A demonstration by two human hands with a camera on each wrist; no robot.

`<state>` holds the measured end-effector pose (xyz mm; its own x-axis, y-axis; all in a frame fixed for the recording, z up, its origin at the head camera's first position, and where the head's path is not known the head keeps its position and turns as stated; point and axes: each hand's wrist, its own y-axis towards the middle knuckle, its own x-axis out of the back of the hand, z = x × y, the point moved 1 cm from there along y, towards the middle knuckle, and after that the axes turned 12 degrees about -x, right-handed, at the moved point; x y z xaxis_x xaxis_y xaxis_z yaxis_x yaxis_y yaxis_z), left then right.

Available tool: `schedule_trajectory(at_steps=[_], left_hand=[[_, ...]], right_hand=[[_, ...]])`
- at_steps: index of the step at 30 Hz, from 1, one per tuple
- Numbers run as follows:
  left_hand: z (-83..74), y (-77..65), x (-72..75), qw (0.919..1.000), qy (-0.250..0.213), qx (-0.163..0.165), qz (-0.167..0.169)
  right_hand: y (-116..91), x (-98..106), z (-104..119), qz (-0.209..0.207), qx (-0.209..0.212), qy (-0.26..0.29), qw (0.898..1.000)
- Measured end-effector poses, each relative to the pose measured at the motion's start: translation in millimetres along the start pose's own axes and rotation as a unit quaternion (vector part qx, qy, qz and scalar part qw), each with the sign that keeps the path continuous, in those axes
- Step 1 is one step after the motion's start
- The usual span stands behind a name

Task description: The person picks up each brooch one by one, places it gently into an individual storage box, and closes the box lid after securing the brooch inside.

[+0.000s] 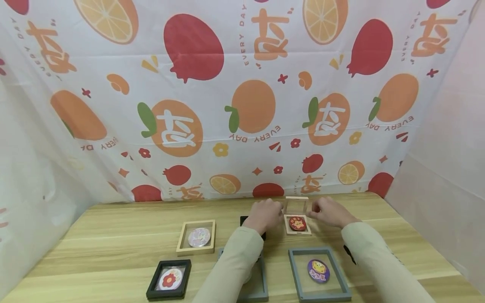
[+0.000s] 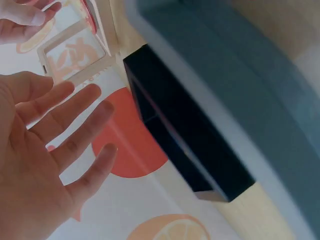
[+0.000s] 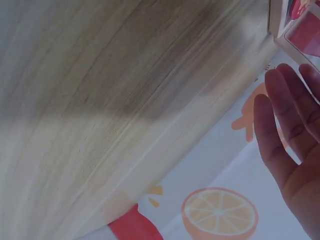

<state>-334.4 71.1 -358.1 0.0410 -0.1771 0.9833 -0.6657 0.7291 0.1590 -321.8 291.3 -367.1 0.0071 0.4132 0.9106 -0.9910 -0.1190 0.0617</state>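
A small pale display frame (image 1: 286,226) lies at the table's back, its clear lid (image 1: 297,198) raised. In its lower half sits a round red badge (image 1: 297,224) with a yellow star-shaped figure. My left hand (image 1: 265,214) is at the lid's left side; the left wrist view shows its fingers (image 2: 75,132) spread, holding nothing. My right hand (image 1: 330,211) is close by the frame's right side. In the right wrist view its fingers (image 3: 280,120) extend loosely near the lid, with the thumb out of sight. Whether either hand touches the frame, I cannot tell.
A black frame (image 1: 243,219) stands partly behind my left hand. Nearer are a grey frame (image 1: 295,273) with a purple badge (image 1: 318,270) and another grey frame (image 1: 264,282) under my left forearm. Left are a wooden frame (image 1: 182,235) and a black frame (image 1: 151,286), each holding a badge.
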Motion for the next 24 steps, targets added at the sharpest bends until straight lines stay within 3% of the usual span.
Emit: schedule_trajectory(at_steps=[10,24], left_hand=[[13.5,2.3,6.1,0.9974,-0.051,0.030,-0.042],[3.4,15.7,-0.4,0.9875,-0.145,0.056,-0.025]], right_hand=[[-1,3,9,-0.010,-0.086,0.031,0.996],[1,-4,20,-0.008,-0.156,0.164,0.974]])
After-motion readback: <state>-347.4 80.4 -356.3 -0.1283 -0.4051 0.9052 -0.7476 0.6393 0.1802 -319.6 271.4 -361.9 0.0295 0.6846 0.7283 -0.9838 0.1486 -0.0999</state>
